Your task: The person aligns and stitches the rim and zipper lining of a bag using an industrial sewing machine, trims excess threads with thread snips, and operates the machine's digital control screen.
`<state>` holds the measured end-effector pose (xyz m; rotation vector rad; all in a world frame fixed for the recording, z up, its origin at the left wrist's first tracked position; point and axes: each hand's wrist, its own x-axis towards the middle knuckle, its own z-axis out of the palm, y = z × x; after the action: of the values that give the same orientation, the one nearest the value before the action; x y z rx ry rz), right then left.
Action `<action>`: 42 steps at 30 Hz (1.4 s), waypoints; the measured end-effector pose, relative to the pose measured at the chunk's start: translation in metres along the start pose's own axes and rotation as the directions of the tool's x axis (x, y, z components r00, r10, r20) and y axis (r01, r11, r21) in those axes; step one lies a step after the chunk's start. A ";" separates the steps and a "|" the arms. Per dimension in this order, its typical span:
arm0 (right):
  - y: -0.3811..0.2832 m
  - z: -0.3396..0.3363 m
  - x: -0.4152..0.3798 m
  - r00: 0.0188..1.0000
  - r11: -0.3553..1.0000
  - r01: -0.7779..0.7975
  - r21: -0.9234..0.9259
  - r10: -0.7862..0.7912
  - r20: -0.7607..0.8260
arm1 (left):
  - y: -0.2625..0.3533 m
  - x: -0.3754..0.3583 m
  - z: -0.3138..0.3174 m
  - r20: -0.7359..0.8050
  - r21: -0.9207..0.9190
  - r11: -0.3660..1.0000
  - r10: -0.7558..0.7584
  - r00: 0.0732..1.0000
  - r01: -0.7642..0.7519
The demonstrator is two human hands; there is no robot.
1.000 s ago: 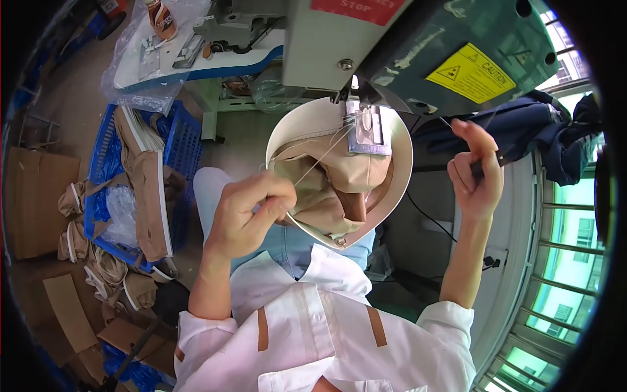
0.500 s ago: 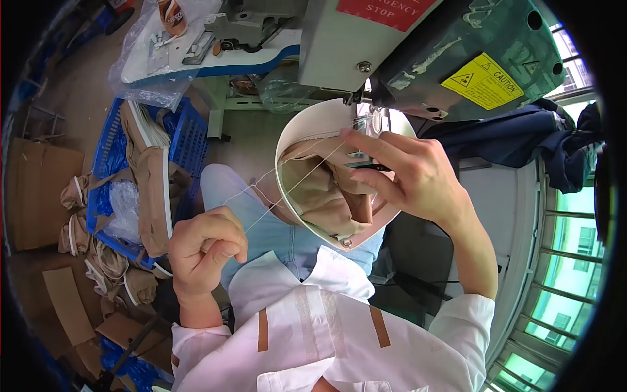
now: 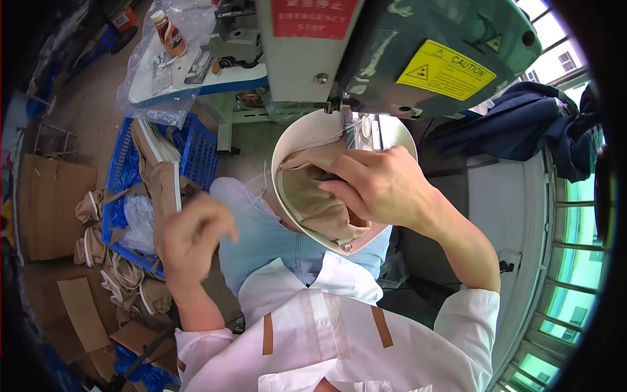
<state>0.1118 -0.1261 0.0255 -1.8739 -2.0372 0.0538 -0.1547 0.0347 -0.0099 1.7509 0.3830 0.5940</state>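
A beige garment [image 3: 320,202] with a stiff white waistband [image 3: 282,147] hangs as an open loop below the sewing machine head [image 3: 444,59]. Its look suggests trousers. My right hand [image 3: 385,186] is over the loop's opening, fingers closed around a small dark tool [image 3: 328,177], probably thread snips, mostly hidden by the fingers. Loose pale threads [image 3: 358,130] lie by the metal needle area [image 3: 372,130]. Off to the left, apart from the garment, my left hand [image 3: 196,238] is smeared by motion with its fingers bent; whether thread is in it does not show.
Left of my legs stands a blue basket [image 3: 199,153] with more beige garments [image 3: 163,189] and clear plastic. Behind it, a side table [image 3: 147,85] bears a bottle [image 3: 168,34] and metal parts. Cardboard [image 3: 59,202] lies far left; dark clothing [image 3: 516,124] hangs at right.
The threads stretched between my left hand and the garment no longer show. My left hand has moved slightly; my right hand has shifted left and down from the needle area. The view has turned somewhat.
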 end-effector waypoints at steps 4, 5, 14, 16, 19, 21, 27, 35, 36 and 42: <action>0.012 -0.005 -0.031 0.991 0.990 -0.108 0.091 0.114 -0.067 | -0.001 0.061 0.011 -0.002 0.946 0.300 0.388 0.922 -0.124; 0.015 -0.007 -0.039 0.988 0.984 -0.108 0.139 0.122 -0.099 | 0.001 0.075 0.022 -0.039 0.917 0.369 0.462 0.886 -0.152; 0.031 -0.023 -0.069 0.843 0.846 -0.421 0.328 0.498 -0.202 | -0.014 0.134 0.131 -0.016 0.475 0.849 0.272 0.962 -0.232; 0.042 -0.025 -0.065 0.798 0.804 -0.497 0.327 0.571 -0.192 | -0.023 0.135 0.137 -0.123 0.463 0.864 0.283 0.951 -0.197; 0.059 -0.022 -0.052 0.871 0.898 -0.399 0.187 0.434 -0.228 | -0.019 0.128 0.140 -0.154 0.430 0.892 0.225 0.962 -0.139; 0.064 -0.020 -0.038 0.882 0.905 -0.370 0.210 0.413 -0.228 | -0.020 0.127 0.141 -0.178 0.433 0.892 0.228 0.957 -0.132; 0.074 -0.014 -0.013 0.941 0.946 -0.295 0.135 0.312 -0.131 | -0.020 0.127 0.141 -0.214 0.456 0.872 0.304 0.928 -0.181; 0.075 -0.025 -0.013 0.956 0.953 -0.268 0.144 0.281 -0.086 | -0.016 0.124 0.137 -0.207 0.426 0.891 0.264 0.942 -0.157; 0.076 -0.027 -0.016 0.955 0.952 -0.270 0.141 0.284 -0.087 | -0.015 0.122 0.133 -0.205 0.428 0.887 0.285 0.936 -0.176; 0.087 -0.043 -0.052 0.942 0.869 -0.317 0.380 0.335 0.019 | -0.025 0.106 0.060 -0.338 0.739 0.673 0.349 0.874 0.017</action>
<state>0.2104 -0.1763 0.0291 -1.9160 -1.5199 0.4553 -0.0328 0.0511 -0.0247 2.4296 0.8898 1.1157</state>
